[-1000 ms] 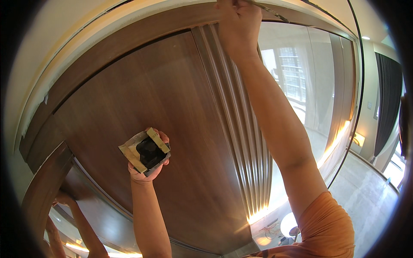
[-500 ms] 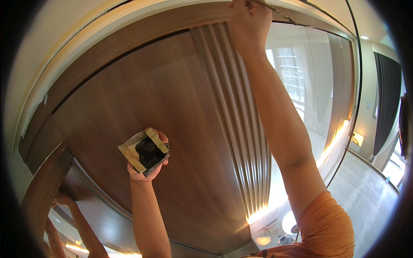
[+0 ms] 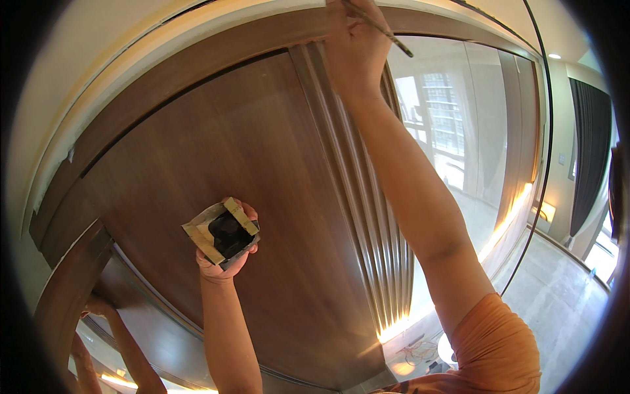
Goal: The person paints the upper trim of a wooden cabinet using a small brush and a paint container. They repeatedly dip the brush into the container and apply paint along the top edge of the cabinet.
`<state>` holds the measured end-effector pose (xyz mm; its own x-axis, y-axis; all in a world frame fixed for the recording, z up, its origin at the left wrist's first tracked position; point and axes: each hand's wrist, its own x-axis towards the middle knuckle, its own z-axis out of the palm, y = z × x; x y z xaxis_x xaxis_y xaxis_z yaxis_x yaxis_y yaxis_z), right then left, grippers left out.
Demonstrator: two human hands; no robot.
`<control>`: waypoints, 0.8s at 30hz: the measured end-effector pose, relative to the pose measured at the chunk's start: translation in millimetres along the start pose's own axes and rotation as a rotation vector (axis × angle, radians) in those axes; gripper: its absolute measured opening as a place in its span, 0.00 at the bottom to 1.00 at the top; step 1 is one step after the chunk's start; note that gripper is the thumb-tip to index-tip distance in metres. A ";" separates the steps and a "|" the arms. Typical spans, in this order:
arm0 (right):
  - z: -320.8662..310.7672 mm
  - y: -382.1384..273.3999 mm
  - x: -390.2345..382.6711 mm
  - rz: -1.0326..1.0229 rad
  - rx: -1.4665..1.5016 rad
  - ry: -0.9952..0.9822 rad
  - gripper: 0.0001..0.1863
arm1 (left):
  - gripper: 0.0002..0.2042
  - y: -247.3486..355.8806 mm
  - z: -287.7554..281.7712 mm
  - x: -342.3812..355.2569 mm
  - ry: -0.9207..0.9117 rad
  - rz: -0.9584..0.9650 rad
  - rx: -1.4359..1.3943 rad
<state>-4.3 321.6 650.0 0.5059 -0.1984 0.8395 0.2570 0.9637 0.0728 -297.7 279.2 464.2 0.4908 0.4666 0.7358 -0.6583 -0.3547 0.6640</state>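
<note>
Cradling a small open box, the left hand is standing out in front of the middle of the brown wood panel. The box is sitting just above the heel of that hand, its open side facing the viewer; the fingers are lying along its right side and the thumb is bracing its lower left corner, so the hand is clasping it from beneath. Inside, a near-black mass is covering much of the bottom, though whether it is wet I cannot tell. Tan strips are running along two opposite edges of the box.

Up beyond the panel's upper right corner, the right hand is gripping a thin dark tool. The tool is slanting across the hand, one end pointing down and to the right, away from the panel. The picture's edge is cropping the fingertips, so I cannot tell which ones are pinching it.

Behind this hand, a ribbed strip is bordering the panel's right side. Farther right of the panel, a glossy pale surface is reflecting windows, and farthest right a dark curtain is hanging.
</note>
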 end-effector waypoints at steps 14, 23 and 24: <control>48.1 -22.0 -25.5 -0.181 0.203 0.012 0.08 | 0.50 0.0 -6.0 -1.6 -0.032 0.011 0.036; 33.3 -36.2 -15.2 0.235 0.269 -0.213 0.12 | 0.45 -2.9 -7.1 -1.5 -0.055 0.066 0.040; 32.5 -36.2 -13.3 0.235 0.272 -0.173 0.13 | 0.44 -3.2 -7.2 -1.7 -0.060 0.069 0.037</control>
<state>-47.1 295.2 653.6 0.3729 0.0435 0.9269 -0.0883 0.9960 -0.0112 -300.6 285.4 459.9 0.4790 0.3915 0.7856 -0.6706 -0.4143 0.6154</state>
